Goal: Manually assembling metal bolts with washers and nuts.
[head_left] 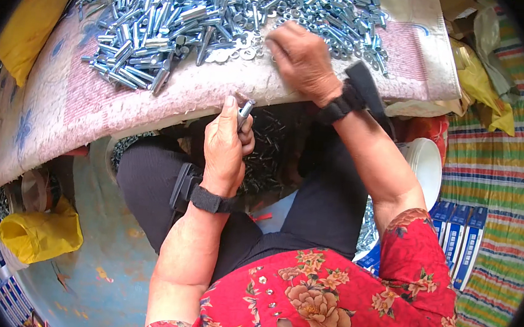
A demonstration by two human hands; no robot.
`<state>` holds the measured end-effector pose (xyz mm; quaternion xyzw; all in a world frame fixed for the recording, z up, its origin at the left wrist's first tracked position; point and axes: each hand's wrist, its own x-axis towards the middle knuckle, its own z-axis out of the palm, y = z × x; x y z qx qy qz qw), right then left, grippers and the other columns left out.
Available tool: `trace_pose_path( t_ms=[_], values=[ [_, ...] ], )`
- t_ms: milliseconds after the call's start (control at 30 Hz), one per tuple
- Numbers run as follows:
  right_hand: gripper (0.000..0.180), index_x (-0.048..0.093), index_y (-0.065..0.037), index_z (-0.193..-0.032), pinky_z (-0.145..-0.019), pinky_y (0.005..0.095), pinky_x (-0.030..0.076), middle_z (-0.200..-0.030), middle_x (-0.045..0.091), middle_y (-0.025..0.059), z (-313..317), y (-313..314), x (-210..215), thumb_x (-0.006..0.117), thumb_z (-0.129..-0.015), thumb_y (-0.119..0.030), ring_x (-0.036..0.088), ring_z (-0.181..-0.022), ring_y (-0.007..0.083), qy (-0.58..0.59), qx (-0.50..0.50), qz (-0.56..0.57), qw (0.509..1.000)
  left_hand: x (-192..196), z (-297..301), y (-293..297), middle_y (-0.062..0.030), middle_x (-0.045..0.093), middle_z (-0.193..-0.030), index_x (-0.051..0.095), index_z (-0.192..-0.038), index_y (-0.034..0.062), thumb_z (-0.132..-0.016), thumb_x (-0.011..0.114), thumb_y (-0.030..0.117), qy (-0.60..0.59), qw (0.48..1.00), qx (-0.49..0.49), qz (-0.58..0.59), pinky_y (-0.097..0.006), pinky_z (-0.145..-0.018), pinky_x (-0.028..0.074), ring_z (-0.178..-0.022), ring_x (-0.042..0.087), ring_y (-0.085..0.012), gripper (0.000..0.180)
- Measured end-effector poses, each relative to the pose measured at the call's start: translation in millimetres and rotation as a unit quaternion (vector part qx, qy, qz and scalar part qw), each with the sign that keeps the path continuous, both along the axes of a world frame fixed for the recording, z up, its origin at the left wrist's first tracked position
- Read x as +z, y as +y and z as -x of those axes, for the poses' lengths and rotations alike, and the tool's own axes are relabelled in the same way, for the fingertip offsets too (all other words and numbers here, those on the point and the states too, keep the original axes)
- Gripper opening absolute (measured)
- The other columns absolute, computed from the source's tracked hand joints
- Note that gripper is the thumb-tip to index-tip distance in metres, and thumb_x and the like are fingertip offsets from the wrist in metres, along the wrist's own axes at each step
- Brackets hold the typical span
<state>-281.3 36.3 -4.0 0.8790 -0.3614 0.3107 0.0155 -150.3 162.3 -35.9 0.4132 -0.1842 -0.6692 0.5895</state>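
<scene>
My left hand (pixel 226 140) is closed around a shiny metal sleeve anchor bolt (pixel 245 113), held upright just off the table's near edge with its tip pointing up. My right hand (pixel 304 61) reaches over the cloth at the front of the pile, fingers curled down and pressed together. Whatever is between those fingertips is hidden. Flat round washers (pixel 242 51) lie beside the right hand. Behind them spreads a big heap of metal sleeves and bolts (pixel 181 16). Both wrists wear black straps.
A worn pink-and-white cloth (pixel 124 103) covers the table, its edge rounded toward me. Below the edge, between my knees, is a dark mass of bolts (pixel 268 145). A white bucket (pixel 426 168) stands at right, near blue-and-white boxes (pixel 456 227). A yellow bag (pixel 41 231) sits at lower left.
</scene>
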Motion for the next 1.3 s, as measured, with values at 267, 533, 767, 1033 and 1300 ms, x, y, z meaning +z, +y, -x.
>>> trace_pose_path(
  t_ms=[267,533,767,1033,1300],
  values=[
    [0.012,0.065,0.001,-0.088,-0.062,0.0205,0.045,-0.075,0.063,0.0009,-5,80,21,0.058,-0.083,-0.008,0.055,-0.07,0.0053,-0.3,0.114,-0.455,0.83,1,4,1,0.0033,0.032,-0.052,0.043,-0.062,0.0101,-0.093,0.037,0.036,-0.017,1.0,-0.008,0.011,-0.022,-0.039,0.021,-0.043,0.028,-0.0072,0.041],
    [0.021,0.06,-0.001,-0.103,-0.042,0.015,0.028,-0.068,0.055,-0.003,-7,99,13,0.058,-0.084,-0.011,0.044,-0.053,-0.0002,-0.507,0.142,-0.611,0.591,-9,7,5,0.0042,0.042,-0.054,0.05,-0.066,0.0096,-0.093,0.038,0.034,-0.111,0.984,0.01,0.14,-0.021,-0.042,0.026,-0.045,0.035,-0.0057,0.038],
    [0.015,0.062,0.001,-0.097,-0.051,0.0186,0.045,-0.07,0.06,0.0012,-10,115,-1,0.058,-0.085,-0.007,0.053,-0.059,0.0053,-0.497,0.1,-0.428,0.749,-6,14,4,0.0045,0.041,-0.055,0.051,-0.069,0.0099,-0.093,0.039,0.033,-0.031,0.99,-0.014,0.134,-0.02,-0.043,0.026,-0.047,0.035,-0.0055,0.035],
    [0.017,0.061,0.003,-0.098,-0.057,0.0217,0.049,-0.074,0.062,0.0054,1,108,-10,0.059,-0.081,0.001,0.057,-0.063,0.0082,-0.359,0.109,-0.409,0.832,1,16,2,0.0046,0.034,-0.049,0.048,-0.064,0.0128,-0.091,0.041,0.033,0.022,0.999,-0.015,0.038,-0.023,-0.038,0.023,-0.041,0.031,-0.0067,0.035],
    [0.02,0.063,-0.006,-0.092,-0.06,0.033,0.048,-0.077,0.058,0.0112,48,20,3,0.062,-0.076,-0.019,0.059,-0.068,0.0264,0.042,-0.077,-0.047,0.995,4,12,0,0.0036,0.033,-0.05,0.042,-0.062,0.0125,-0.092,0.042,0.029,0.041,0.998,-0.002,0.045,-0.023,-0.037,0.018,-0.041,0.023,-0.0069,0.034]
  ],
)
